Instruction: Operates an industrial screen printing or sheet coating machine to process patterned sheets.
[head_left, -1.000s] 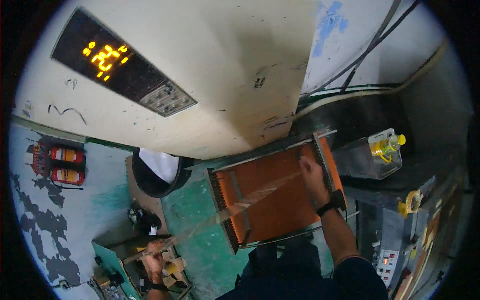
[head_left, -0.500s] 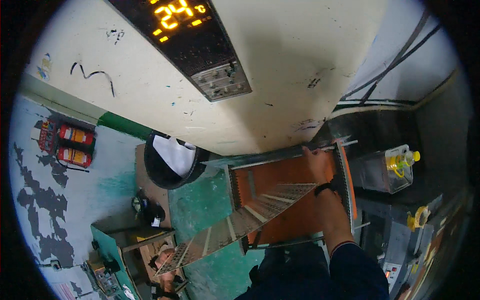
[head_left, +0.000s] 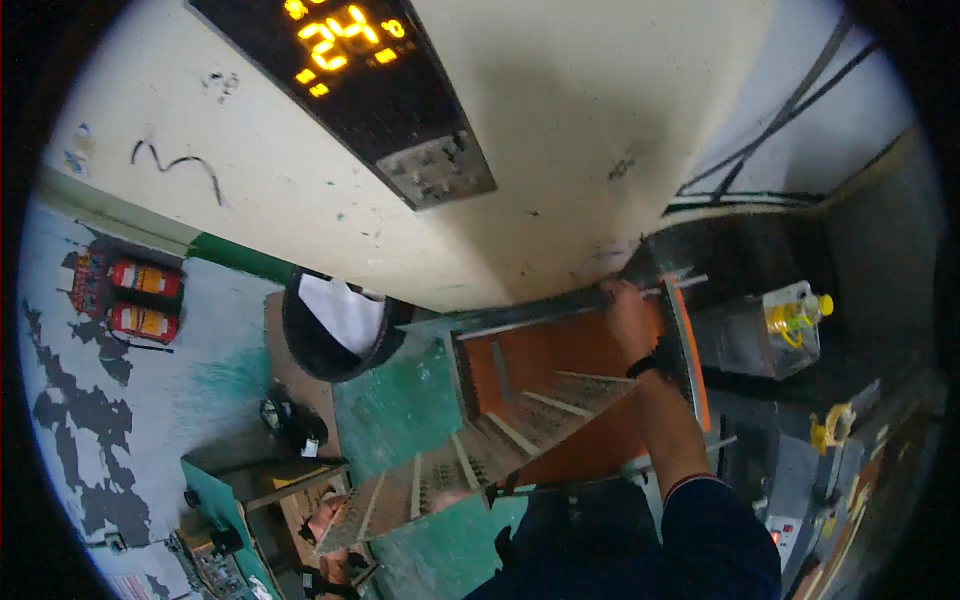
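Note:
My right hand (head_left: 628,318) reaches to the far rail of a rack (head_left: 575,462) with an orange-brown floor and toothed side walls. Its fingers curl at the rail, with a dark band on the wrist. A long, thin, see-through perforated panel (head_left: 428,488) with pale crossbars slants from the lower left up over the rack. The panel's upper end lies beside my right wrist. At the lower left, my left hand (head_left: 322,516) holds the panel's other end, with part of it behind the panel.
A cream cabinet with a lit display (head_left: 345,60) stands ahead. To the right are a clear container with a yellow cap (head_left: 795,330) and a grey machine (head_left: 790,520). A black bin (head_left: 335,325), a wooden-topped bench (head_left: 255,490) and red fire extinguishers (head_left: 145,300) are at left.
The view has shifted slightly. The panel shows more of its face and crossbars, as though it has turned a little. Both hands keep nearly the same places.

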